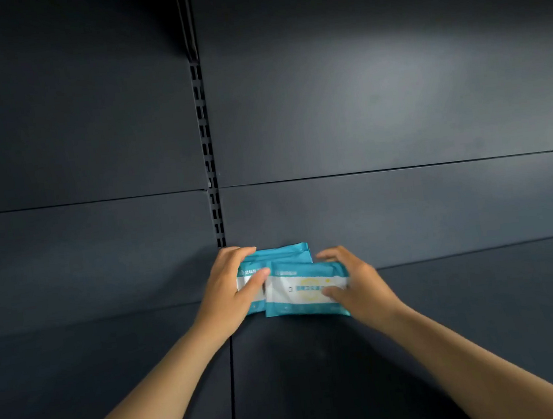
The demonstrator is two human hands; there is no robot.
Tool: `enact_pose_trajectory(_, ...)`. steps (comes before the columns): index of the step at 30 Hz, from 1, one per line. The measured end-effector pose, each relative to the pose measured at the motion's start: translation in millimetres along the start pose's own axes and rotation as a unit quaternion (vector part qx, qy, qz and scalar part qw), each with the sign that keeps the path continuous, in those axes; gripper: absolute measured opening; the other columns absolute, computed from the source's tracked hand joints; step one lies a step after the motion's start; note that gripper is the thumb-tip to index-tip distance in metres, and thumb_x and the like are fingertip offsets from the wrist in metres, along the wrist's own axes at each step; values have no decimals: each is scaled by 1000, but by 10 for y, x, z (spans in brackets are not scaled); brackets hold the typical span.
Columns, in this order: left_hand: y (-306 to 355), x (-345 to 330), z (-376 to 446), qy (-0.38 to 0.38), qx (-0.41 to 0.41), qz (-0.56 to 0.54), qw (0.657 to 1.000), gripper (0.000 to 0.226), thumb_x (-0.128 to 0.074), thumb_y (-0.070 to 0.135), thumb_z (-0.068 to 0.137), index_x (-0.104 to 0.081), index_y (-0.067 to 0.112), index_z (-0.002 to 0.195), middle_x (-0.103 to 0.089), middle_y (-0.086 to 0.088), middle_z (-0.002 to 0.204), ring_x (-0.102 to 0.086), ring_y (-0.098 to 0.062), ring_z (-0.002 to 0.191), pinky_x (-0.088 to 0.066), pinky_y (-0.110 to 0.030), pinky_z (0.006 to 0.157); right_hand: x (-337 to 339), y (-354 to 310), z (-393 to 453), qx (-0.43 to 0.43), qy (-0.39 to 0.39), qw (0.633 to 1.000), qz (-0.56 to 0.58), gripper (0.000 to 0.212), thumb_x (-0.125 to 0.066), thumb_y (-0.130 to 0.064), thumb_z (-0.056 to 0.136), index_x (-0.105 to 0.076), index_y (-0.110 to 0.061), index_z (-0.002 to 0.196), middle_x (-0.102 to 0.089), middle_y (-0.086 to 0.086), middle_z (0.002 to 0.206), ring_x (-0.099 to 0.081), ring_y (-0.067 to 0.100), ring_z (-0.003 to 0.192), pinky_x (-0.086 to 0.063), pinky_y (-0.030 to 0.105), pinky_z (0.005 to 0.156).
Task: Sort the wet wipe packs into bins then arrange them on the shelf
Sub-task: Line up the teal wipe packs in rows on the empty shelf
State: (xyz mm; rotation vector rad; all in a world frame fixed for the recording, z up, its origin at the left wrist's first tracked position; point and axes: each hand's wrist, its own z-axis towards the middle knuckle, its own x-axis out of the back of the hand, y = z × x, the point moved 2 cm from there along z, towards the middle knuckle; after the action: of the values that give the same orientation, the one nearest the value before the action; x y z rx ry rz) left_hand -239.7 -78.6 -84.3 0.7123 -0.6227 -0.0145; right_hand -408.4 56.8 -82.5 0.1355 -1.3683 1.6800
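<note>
- Wet wipe packs [275,256], teal and white, stand at the back of the dark shelf [321,376], against its back panel [360,113].
- We grip the rear packs with our left hand [229,290].
- Our right hand [356,283] pinches the front pack [303,289] by its right end.

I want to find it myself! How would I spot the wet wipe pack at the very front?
Look at the dark grey metal shelf, just right of the slotted upright strip. The teal and white wet wipe packs stand there between two hands. The front pack shows a yellow ring; the right hand holds it.
</note>
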Motion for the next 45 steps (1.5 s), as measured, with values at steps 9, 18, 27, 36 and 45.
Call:
enact_pose_trajectory(9,-150,-84,-26,-1,-65,85,994,70,-85,23,63,-53,17,125,-33,19,122,-32,3,114,-22,-4,96,-407,32,195,89,31,994,-55,62,-79,-16,71,-50,-19,126,-41,-9,111,-36,8,105,-26,6,88)
enact_pose_trajectory(18,-297,-115,19,44,-97,181,978,72,-79,40,53,-60,17,118,-50,4,121,-35,-8,115,-22,-34,97,-408,122,240,136,76,978,-137,65,-79,-33,72,-50,-26,130,-37,-5,131,-34,14,118,-30,29,102)
enact_pose_trajectory(27,-102,-66,-54,37,-68,266,961,68,-80,37,66,-56,17,126,-48,-1,131,-36,-18,125,-21,-34,102,-319,33,105,109,52,984,-133,67,-73,-22,78,-41,-20,137,-30,1,144,-30,18,133,-23,24,107)
enact_pose_trajectory(36,1016,215,-744,-59,38,308,949,59,-57,49,87,-41,23,137,-32,5,141,-30,-15,131,-23,-32,108,698,23,-1109,84,26,980,-181,60,-67,-29,84,-40,-22,138,-33,-2,144,-30,15,131,-28,26,107)
enact_pose_trajectory(45,2597,-161,-2410,-64,7,342,938,52,-51,52,90,-45,23,132,-43,4,127,-39,-15,122,-31,-29,98,1693,98,-3038,136,-2,965,-224,55,-67,-32,84,-47,-20,134,-42,0,136,-36,20,126,-32,31,105)
